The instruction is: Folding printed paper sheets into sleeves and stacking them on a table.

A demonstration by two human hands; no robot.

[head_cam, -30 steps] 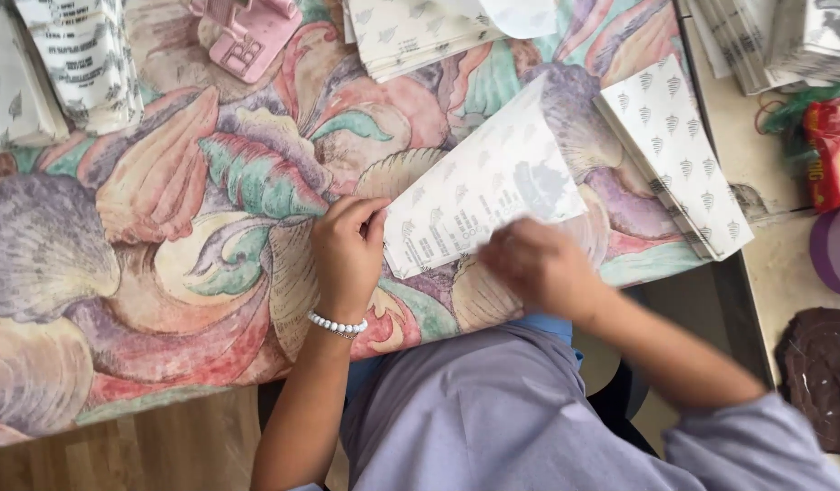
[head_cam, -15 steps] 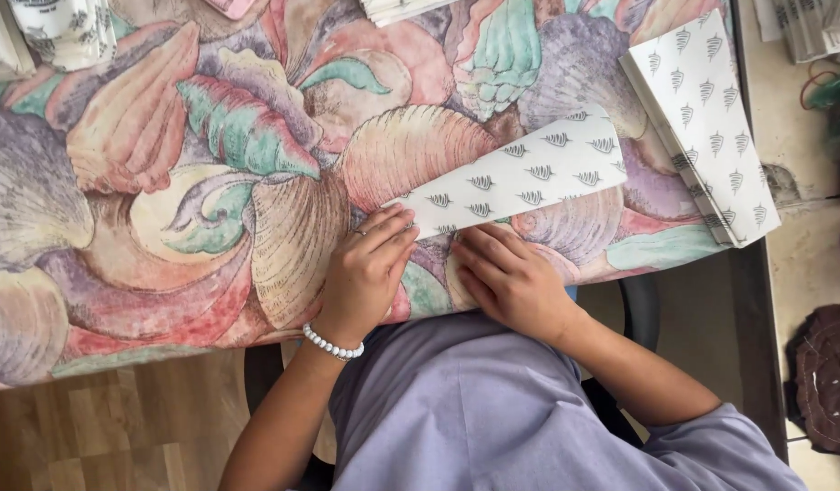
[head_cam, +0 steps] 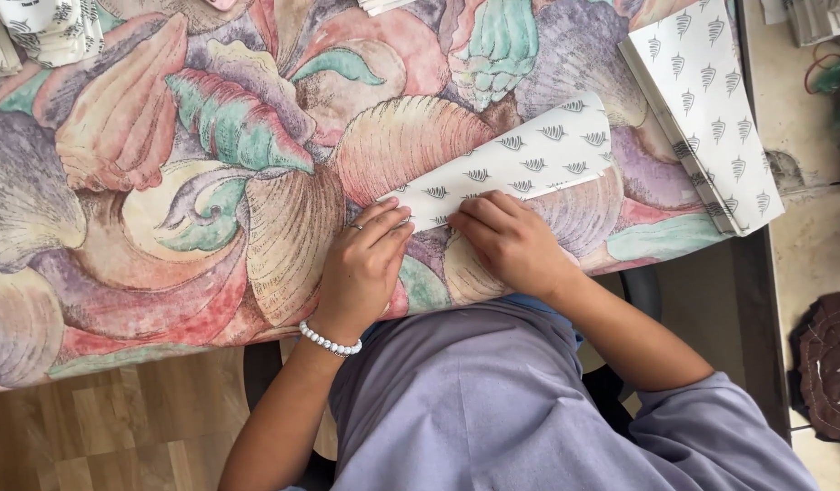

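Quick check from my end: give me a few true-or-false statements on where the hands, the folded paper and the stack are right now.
1. Both hands press on the folded paper. True: the left hand and right hand lie flat on its near end.
2. The paper is plain white. False: it carries a repeated small dark motif.
3. A stack of the same patterned sheets lies at the right side of the tablecloth. True.
4. The bead bracelet is on the right wrist. False: it is on the left wrist.
5. The right hand is lifting the paper off the table. False: the paper lies flat under it.
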